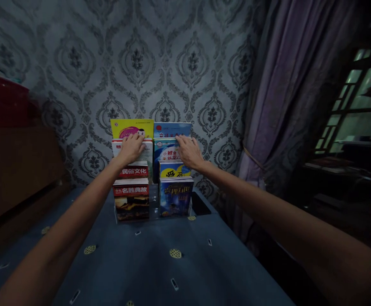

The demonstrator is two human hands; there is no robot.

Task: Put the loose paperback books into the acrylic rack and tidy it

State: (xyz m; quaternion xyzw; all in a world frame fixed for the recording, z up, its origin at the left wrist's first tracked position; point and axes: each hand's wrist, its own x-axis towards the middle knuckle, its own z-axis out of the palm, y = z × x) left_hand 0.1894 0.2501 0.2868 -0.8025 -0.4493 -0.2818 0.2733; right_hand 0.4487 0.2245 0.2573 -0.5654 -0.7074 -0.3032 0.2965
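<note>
Books stand upright in two stepped columns in a clear holder (153, 212). My left hand (130, 148) rests on the top of a white book (117, 147) in the left column, its fingers stretched out and slightly bent. Behind it rises a yellow book (118, 125). My right hand (189, 152) lies against the upper right of a teal book (163, 151), fingers apart, in front of a blue book (172, 128). Lower down are red-topped books (131, 202) on the left. A yellow-and-blue book (172, 171) and a dark blue book (176, 197) stand on the right.
The holder stands on a table with a dark blue patterned cloth (134, 259), close to a patterned wall (134, 85). A black flat object (200, 204) lies to its right. A purple curtain (277, 97) hangs at right; a red container (3, 100) sits on a brown box (16, 165) at left.
</note>
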